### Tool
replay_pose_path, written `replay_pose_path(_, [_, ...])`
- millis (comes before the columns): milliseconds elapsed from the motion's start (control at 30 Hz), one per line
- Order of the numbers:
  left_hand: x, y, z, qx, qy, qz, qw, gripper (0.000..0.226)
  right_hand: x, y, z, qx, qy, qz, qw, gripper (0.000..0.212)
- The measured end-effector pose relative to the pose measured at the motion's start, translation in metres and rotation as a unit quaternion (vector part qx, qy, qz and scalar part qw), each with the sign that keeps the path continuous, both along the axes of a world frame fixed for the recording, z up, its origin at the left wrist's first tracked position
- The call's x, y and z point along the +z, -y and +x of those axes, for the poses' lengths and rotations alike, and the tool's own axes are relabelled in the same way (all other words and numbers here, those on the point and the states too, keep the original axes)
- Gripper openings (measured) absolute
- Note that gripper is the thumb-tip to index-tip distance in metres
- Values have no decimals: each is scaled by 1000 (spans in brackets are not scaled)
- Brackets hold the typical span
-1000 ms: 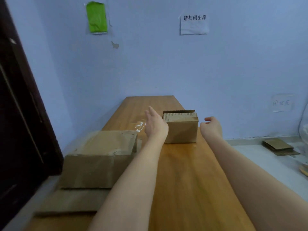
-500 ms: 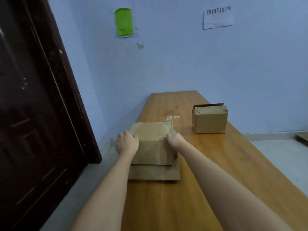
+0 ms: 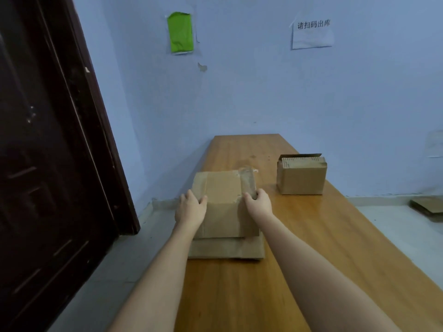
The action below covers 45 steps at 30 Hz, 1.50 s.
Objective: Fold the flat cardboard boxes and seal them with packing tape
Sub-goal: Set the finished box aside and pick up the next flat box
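Note:
A stack of flat cardboard boxes [image 3: 227, 248] lies on the left side of the wooden table [image 3: 299, 259]. The top flat box [image 3: 223, 192] is raised at its near edge. My left hand [image 3: 190, 209] grips its left edge and my right hand [image 3: 257, 203] grips its right edge. A folded small cardboard box [image 3: 301, 174] stands upright further back on the right, its top flap partly raised. A clear bit of packing tape [image 3: 248, 170] shows just behind the stack.
A dark wooden door [image 3: 48, 164] stands close on the left. The blue wall behind carries a green sheet [image 3: 181, 32] and a white paper notice [image 3: 311, 34]. More flat cardboard [image 3: 426, 207] lies on the floor at the right.
Both hands left the small folded box and came to the flat stack on the left. They now grip the top flat box, whose near edge has lifted.

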<state>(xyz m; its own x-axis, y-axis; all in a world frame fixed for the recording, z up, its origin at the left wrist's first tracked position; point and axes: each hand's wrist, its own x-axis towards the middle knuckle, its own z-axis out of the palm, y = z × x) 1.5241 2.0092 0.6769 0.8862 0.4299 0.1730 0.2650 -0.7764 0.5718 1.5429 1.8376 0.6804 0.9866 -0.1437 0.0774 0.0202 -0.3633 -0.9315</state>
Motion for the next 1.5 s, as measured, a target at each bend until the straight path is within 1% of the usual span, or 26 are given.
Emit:
replay_pose_path(100, [22, -4, 0, -19, 18, 19, 999, 73, 24, 2, -3, -1, 61, -28, 998, 21])
replay_pose_path(200, [45, -12, -2, -18, 50, 48, 997, 79, 56, 13, -5, 12, 119, -70, 990, 13])
replay_pose_path(267, [60, -19, -6, -22, 71, 70, 995, 83, 81, 22, -7, 34, 154, -115, 981, 12])
replay_pose_path(333, [72, -26, -10, -39, 89, 71, 993, 88, 104, 31, -9, 61, 183, -163, 968, 13])
replay_pose_path(367, [76, -28, -10, -58, 95, 48, 993, 91, 113, 34, -11, 74, 194, -179, 962, 13])
replay_pose_path(400, [80, -29, -12, -85, 100, 2, 991, 94, 121, 35, -14, 88, 202, -192, 956, 11])
replay_pose_path(433, [83, -28, -14, -117, 97, -68, 986, 98, 127, 36, -17, 102, 210, -199, 952, 9])
replay_pose_path(500, [88, -24, -22, -168, 101, -202, 959, 98, 136, 38, -25, 130, 224, -198, 945, 9])
replay_pose_path(567, [90, -21, -32, -199, 109, -258, 939, 79, 145, 42, -34, 153, 217, -201, 943, 11])
replay_pose_path(633, [91, -19, -43, -221, 113, -277, 928, 56, 151, 46, -43, 162, 203, -221, 940, 14])
replay_pose_path(667, [92, -19, -48, -227, 119, -282, 924, 49, 153, 47, -47, 148, 207, -242, 936, 17])
replay_pose_path(733, [91, -16, -55, -219, 136, -301, 918, 42, 152, 49, -58, 66, 258, -283, 921, 26])
replay_pose_path(800, [90, -12, -61, -193, 152, -321, 915, 50, 146, 49, -77, -38, 332, -254, 908, 34])
replay_pose_path(833, [89, -9, -65, -178, 155, -325, 916, 58, 141, 50, -85, -82, 340, -220, 911, 38])
replay_pose_path(867, [87, -8, -69, -165, 159, -328, 916, 67, 135, 52, -92, -116, 317, -189, 922, 43])
replay_pose_path(900, [86, -6, -73, -156, 163, -334, 915, 72, 127, 54, -96, -138, 268, -159, 940, 49])
replay_pose_path(967, [88, -4, -83, -142, 168, -345, 912, 77, 112, 59, -103, -153, 128, -87, 976, 59])
replay_pose_path(1033, [92, 0, -95, -135, 170, -345, 913, 79, 100, 61, -113, -121, 13, 14, 993, 71])
replay_pose_path(1067, [93, 2, -99, -134, 172, -345, 913, 79, 96, 60, -120, -90, -16, 45, 995, 76])
replay_pose_path(1100, [95, 5, -106, -139, 176, -342, 913, 79, 93, 59, -126, -61, -22, 57, 996, 77])
replay_pose_path(1167, [99, 11, -117, -149, 181, -340, 911, 81, 92, 55, -137, -25, -2, 63, 998, 80])
replay_pose_path(1233, [101, 18, -126, -147, 180, -333, 914, 89, 98, 53, -148, -10, 6, 69, 998, 84])
replay_pose_path(1267, [101, 21, -131, -144, 183, -332, 914, 87, 102, 55, -155, -6, 7, 62, 998, 84])
replay_pose_path(1333, [97, 27, -144, -139, 188, -332, 914, 77, 108, 64, -165, 2, 4, 38, 999, 85])
replay_pose_path(1400, [86, 33, -157, -135, 189, -330, 915, 72, 107, 75, -176, 7, 0, 23, 1000, 88])
replay_pose_path(1500, [68, 44, -183, -143, 185, -318, 919, 65, 99, 83, -191, 11, -6, 31, 999, 93])
